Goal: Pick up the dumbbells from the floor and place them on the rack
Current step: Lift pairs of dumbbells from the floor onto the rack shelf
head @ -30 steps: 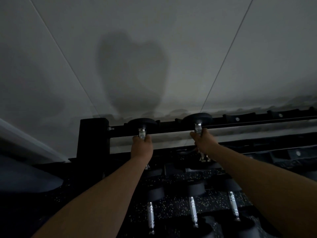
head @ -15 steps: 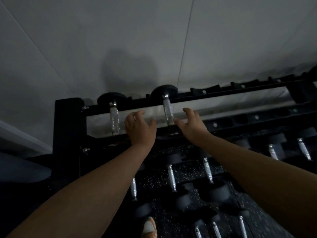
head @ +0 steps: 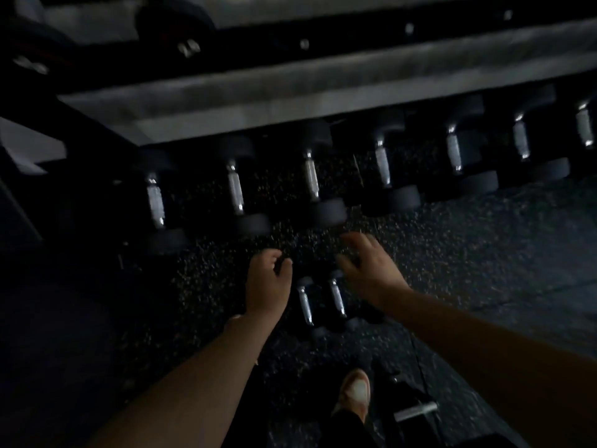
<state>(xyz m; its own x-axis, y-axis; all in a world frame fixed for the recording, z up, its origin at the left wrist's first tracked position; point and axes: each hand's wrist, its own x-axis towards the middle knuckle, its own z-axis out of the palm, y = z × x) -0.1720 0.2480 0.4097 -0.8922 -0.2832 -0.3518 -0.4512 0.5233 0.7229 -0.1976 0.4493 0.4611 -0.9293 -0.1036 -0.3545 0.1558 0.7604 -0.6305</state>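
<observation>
Two small black dumbbells with chrome handles lie side by side on the speckled floor, the left one (head: 305, 305) and the right one (head: 337, 297). My left hand (head: 266, 284) hovers just left of them, fingers loosely curled and holding nothing. My right hand (head: 366, 270) is just right of them with fingers spread, blurred by motion. The black rack (head: 200, 101) runs across the top of the view. A row of several larger dumbbells (head: 310, 176) lies on the floor in front of it.
My shoe (head: 353, 394) stands near the bottom centre. Another chrome dumbbell handle (head: 415, 410) lies on the floor beside it. Two dumbbell ends (head: 189, 48) show on an upper rack tier. The dark rubber floor (head: 484, 253) stretches to the right.
Both hands have left the two dumbbells on the top tier and dropped to the floor. The view has tilted down from the wall and rack to the floor.
</observation>
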